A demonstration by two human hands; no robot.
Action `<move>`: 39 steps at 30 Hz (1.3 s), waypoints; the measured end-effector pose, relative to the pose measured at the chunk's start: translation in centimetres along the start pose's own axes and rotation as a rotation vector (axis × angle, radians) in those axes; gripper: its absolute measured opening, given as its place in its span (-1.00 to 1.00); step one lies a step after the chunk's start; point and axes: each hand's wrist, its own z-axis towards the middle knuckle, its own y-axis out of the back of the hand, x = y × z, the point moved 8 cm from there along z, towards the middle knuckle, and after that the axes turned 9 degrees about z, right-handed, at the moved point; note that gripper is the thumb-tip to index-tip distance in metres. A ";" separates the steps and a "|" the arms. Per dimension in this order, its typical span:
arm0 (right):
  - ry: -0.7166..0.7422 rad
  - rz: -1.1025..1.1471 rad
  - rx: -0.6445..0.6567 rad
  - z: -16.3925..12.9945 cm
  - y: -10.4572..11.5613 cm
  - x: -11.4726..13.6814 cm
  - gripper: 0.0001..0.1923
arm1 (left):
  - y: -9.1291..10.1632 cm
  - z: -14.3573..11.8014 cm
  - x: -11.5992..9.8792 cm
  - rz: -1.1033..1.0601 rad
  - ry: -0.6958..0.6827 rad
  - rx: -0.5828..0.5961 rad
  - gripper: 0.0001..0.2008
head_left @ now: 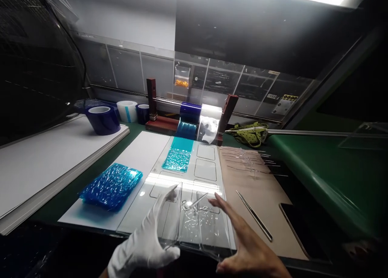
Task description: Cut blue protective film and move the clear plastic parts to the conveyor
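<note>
My left hand [145,237], in a white glove, grips the left side of a clear plastic piece [190,225], with its fingers at the far end and its thumb at the near end. On the other side, my bare right hand [245,241] curves around the same piece. Its thumb is by the near right corner, and glare makes the exact contact hard to see. Under both hands lies a white sheet with outlined rounded rectangles [205,169]. A strip of blue film [178,156] reaches onto that sheet from a roll.
A stack of blue film pieces [112,185] lies left. Behind are a roll stand [228,114], blue tape rolls [104,120] and a white roll [126,111]. Tweezers [254,215], a phone [298,225] and several thin wire-like pieces [250,161] lie right, near a green pouch [250,134].
</note>
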 end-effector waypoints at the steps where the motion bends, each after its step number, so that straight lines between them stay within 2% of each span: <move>1: 0.024 -0.081 -0.002 -0.1 1.0 0.5 0.33 | 0.5 0.3 0.0 -0.022 -0.006 0.070 0.17; 3: 0.103 -0.279 -0.024 0.2 2.9 2.6 0.30 | 1.6 1.3 -0.4 0.070 -0.034 0.215 0.13; 5: 0.203 -0.478 -0.049 0.9 3.9 5.6 0.33 | 2.9 2.7 -1.6 0.340 -0.089 0.291 0.06; 8: 0.303 -0.656 -0.015 2.4 3.4 9.4 0.35 | 3.2 4.7 -4.0 0.809 -0.190 0.402 -0.20; 10: 0.308 -0.664 0.023 2.9 2.9 9.9 0.31 | 2.9 5.2 -4.6 0.977 -0.215 0.457 -0.33; 12: 0.270 -0.602 0.006 2.8 3.0 8.6 0.29 | 3.0 4.8 -4.1 0.895 -0.170 0.399 -0.29; 14: 0.223 -0.460 -0.023 2.3 3.2 6.0 0.27 | 2.9 3.5 -2.7 0.589 -0.080 0.286 -0.11; 17: 0.185 -0.144 0.030 1.2 2.0 1.9 0.27 | 0.6 0.6 -0.1 0.012 0.046 0.233 0.14; 20: 0.164 0.008 0.074 0.6 0.7 0.0 0.32 | -1.3 -1.0 0.6 -0.214 0.096 0.215 0.25; 22: 0.167 -0.072 0.052 0.5 0.7 0.6 0.31 | -0.9 -0.9 0.1 -0.160 0.095 0.236 0.22; 24: 0.198 -0.231 0.009 0.6 1.2 2.5 0.30 | 0.2 -0.4 -0.7 0.072 0.066 0.314 0.14; 27: 0.287 -0.448 -0.037 1.2 1.5 6.5 0.31 | 1.9 0.5 -1.6 0.483 0.028 0.385 -0.13; 29: 0.313 -0.525 -0.038 1.6 1.5 7.9 0.30 | 2.5 0.7 -1.8 0.579 0.029 0.358 -0.27; 31: 0.293 -0.517 -0.015 1.7 1.6 7.5 0.30 | 2.5 0.4 -1.4 0.554 0.042 0.333 -0.23; 35: 0.165 -0.278 0.115 0.7 1.7 3.1 0.29 | 1.7 -1.6 0.5 0.253 0.062 0.371 0.15; 37: 0.109 -0.169 0.182 0.2 1.2 1.3 0.28 | 1.7 -2.5 1.2 0.085 0.074 0.384 0.22; 39: 0.096 -0.099 0.250 0.1 0.4 0.7 0.28 | 1.8 -3.0 1.7 0.007 0.085 0.398 0.24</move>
